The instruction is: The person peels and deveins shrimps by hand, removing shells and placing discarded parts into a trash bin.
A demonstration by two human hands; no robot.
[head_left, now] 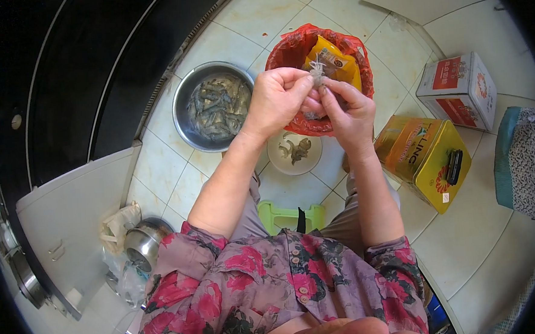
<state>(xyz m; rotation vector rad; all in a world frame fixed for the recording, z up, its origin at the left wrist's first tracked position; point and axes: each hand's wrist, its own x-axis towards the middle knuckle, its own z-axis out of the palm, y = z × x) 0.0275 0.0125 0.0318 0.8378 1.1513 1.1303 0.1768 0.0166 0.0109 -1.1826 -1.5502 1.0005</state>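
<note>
Between my two hands is a grey shrimp (317, 73), its legs sticking up past the fingertips. My left hand (281, 98) pinches it from the left, thumb and forefinger closed. From the other side my right hand (350, 111) grips it with thumb and fingers; part of the shrimp is hidden. Both hands are over a bin lined with a red plastic bag (361, 47), where a yellow packet (350, 72) lies. To the left, a metal basin (183, 126) holds several shrimp (219, 106) in water. A white bowl (279, 160) with several shrimp pieces (299, 150) sits below my hands.
A green plastic stool (270, 212) shows between my legs. On the right stand a yellow tin (424, 159) and a white-and-red tin (457, 90). Metal pots (147, 243) and plastic bags (128, 277) lie by the cabinet (82, 201) at left. The floor is tiled (241, 17).
</note>
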